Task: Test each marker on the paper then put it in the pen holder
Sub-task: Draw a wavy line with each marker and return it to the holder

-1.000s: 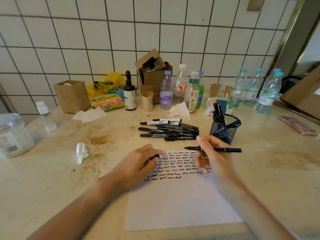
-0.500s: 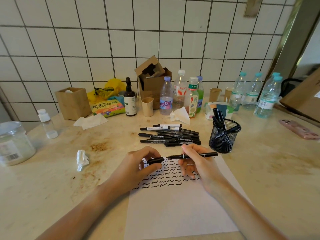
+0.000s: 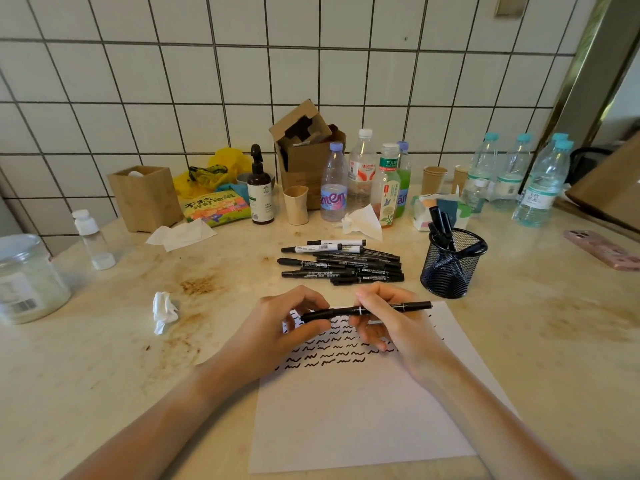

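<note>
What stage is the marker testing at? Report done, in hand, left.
Done: several markers stand in the mesh pen holder, and rows of squiggles cover the top of the paper. In hand: the left hand and right hand both grip one black marker above the paper. Left: the pile of markers on the table.

Soft, even daylight fills the view, brightest toward the right edge, where pale light washes out the opening beyond the tabletop (image 3: 519, 358). Shadows under the forearms and on the paper (image 3: 363, 410) are faint and diffuse. The wide lens bows the wall tiles (image 3: 138, 81) outward near the corners. Focus is fairly sharp centrally, softer at the edges.
</note>
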